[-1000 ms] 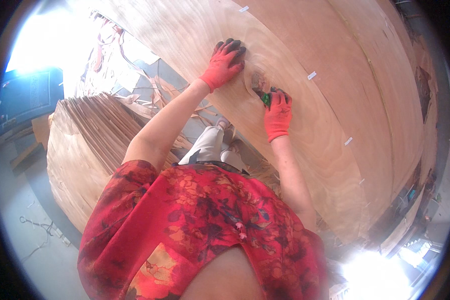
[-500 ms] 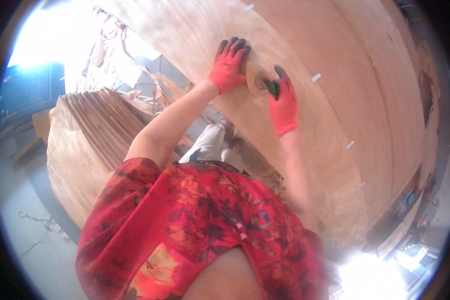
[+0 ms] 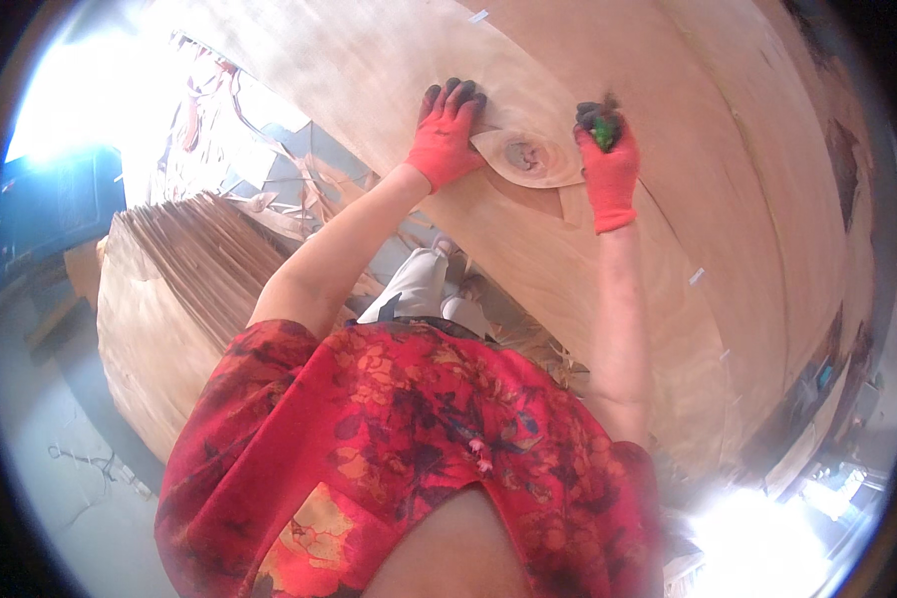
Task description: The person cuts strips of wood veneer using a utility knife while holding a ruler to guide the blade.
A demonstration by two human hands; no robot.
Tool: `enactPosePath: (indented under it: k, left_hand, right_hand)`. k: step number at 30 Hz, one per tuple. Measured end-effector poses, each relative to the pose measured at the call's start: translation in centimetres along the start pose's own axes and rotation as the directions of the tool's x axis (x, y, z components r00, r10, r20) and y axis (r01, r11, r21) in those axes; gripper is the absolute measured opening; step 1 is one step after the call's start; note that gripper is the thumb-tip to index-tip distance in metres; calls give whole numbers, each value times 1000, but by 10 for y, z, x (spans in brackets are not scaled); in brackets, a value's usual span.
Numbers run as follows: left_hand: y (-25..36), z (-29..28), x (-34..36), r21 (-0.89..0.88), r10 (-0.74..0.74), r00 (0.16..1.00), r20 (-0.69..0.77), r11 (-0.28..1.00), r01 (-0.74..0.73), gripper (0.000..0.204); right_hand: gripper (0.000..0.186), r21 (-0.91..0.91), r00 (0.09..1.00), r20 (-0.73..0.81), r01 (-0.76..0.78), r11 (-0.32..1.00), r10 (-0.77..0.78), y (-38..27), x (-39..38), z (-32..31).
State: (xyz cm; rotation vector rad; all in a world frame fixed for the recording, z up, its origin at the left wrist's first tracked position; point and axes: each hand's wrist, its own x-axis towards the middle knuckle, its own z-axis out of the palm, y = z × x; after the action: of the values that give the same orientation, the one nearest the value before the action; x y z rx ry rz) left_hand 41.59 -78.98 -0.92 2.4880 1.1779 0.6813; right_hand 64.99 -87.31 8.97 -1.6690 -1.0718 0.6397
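The gloved right hand (image 3: 609,171), closed around a green tool (image 3: 604,130), has swung away to the right, baring a leaf-shaped knot piece (image 3: 530,157) between the hands, seemingly cut loose from the wood sheet (image 3: 528,254) where the open left hand (image 3: 447,140) rests spread.

gloves (image 3: 444,149): red, dark fingers (image 3: 452,88) | top (image 3: 369,399): red, floral | sleeves (image 3: 269,351): short | trousers (image 3: 416,281): white
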Motion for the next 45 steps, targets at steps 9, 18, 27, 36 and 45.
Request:
enactPosePath:
  k: [9, 18, 27, 36, 45]
  left_hand:
    - [3, -1, 5, -25, 57, 998, 22, 998, -57, 86]
    - [10, -7, 7, -39, -25, 999, 38, 999, 27, 95]
    - [26, -9, 8, -23, -19, 996, 87, 1000, 21, 97]
    - [36, -9, 16, 114, 0, 987, 158, 993, -18, 95]
    - [20, -47, 27, 54, 131, 991, 7, 990, -131, 59]
  right_hand:
    - [28, -518, 720, 621, 674, 528, -310, 35, -13, 55]
    - [17, -564, 919, 297, 388, 729, -259, -41, 3, -16]
    - [25, -689, 908, -295, -418, 593, 298, -4, -231, -263]
    - [50, -511, 734, -540, -675, 532, 413, 75, -423, -293]
    - [24, -32, 656, -491, -671, 741, 573, -8, -264, -202]
